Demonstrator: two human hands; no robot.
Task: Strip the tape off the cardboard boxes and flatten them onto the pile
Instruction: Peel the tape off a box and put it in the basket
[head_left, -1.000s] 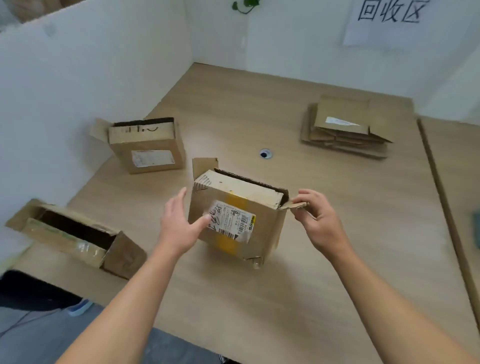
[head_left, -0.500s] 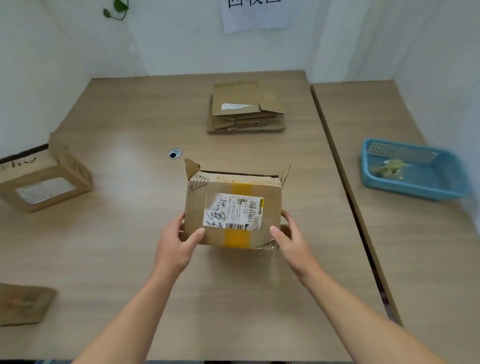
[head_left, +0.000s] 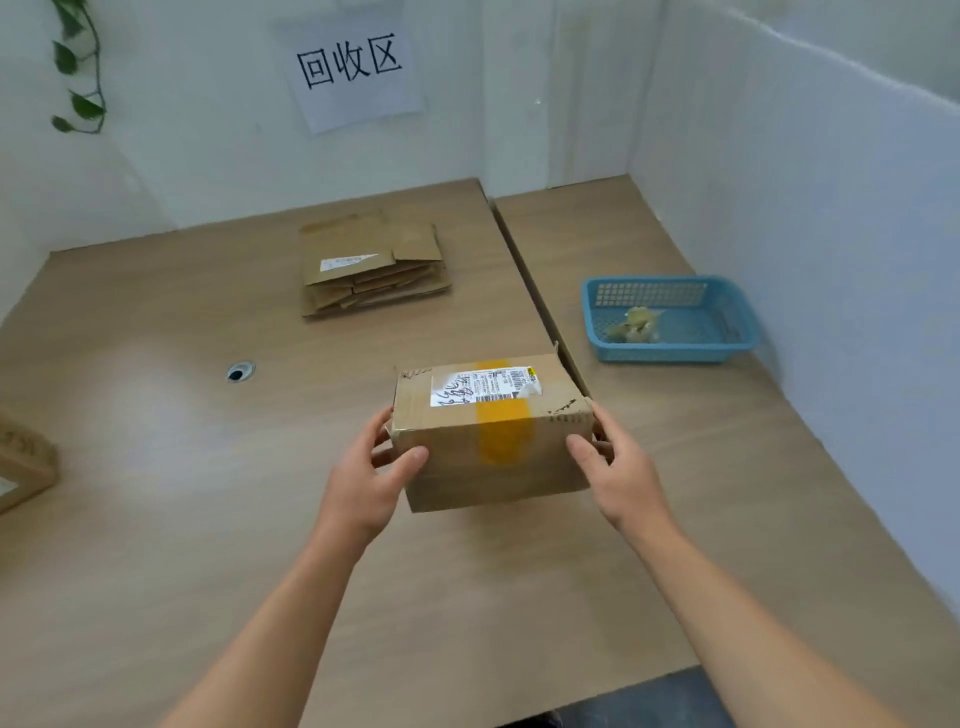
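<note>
1. Left hand (head_left: 363, 483) grips the box (head_left: 493, 457) by its left end.
2. The box sits mid-counter (head_left: 156, 467), pile (head_left: 371, 265) at 11 o'clock. Best to peel the yellow tape (head_left: 501, 431) from its near end.
3. Right hand (head_left: 618, 473) grips the right end; let it steady the box.

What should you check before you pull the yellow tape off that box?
1. Grip: left hand and right hand hold the box by its ends: ok.
2. The yellow tape faces up, uncovered: ok.
3. A loose tape end to pick at: cannot tell.
4. The blue basket stands close on the right: ok.
5. The pile of flattened boxes lies behind the box: ok.
6. Nothing left inside the box: cannot tell.
</note>
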